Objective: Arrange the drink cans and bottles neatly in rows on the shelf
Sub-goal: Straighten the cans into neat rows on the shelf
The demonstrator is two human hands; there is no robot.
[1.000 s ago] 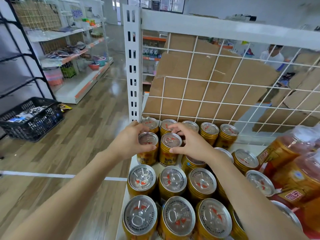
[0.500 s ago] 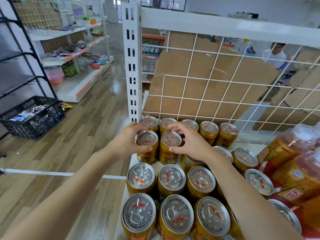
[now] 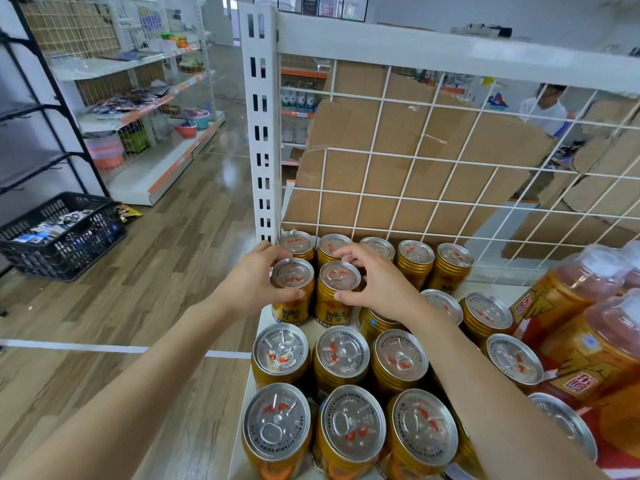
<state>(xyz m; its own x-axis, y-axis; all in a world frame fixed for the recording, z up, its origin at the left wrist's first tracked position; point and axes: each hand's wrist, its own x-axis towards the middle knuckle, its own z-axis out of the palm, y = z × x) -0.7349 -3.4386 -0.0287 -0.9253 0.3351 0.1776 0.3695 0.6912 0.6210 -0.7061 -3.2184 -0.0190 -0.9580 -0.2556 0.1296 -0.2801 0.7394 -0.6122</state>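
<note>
Shelf (image 3: 264, 320): wire grid (image 3: 372, 153) behind cans (image 3: 343, 358), bottles (image 3: 568, 292) rt.

Change over the last second: slight. The whole view has slid toward 11 o'clock. The shelf post (image 3: 260, 133), black basket (image 3: 52, 252) and front-row cans (image 3: 276, 424) all sit a little higher and further left in frame. The left hand (image 3: 254, 284) gripping the left can (image 3: 292, 275) and the right hand (image 3: 379, 289) gripping the right can (image 3: 338, 277) have shifted by the same amount. No can displacement detectable against the back row (image 3: 415, 252).
</note>
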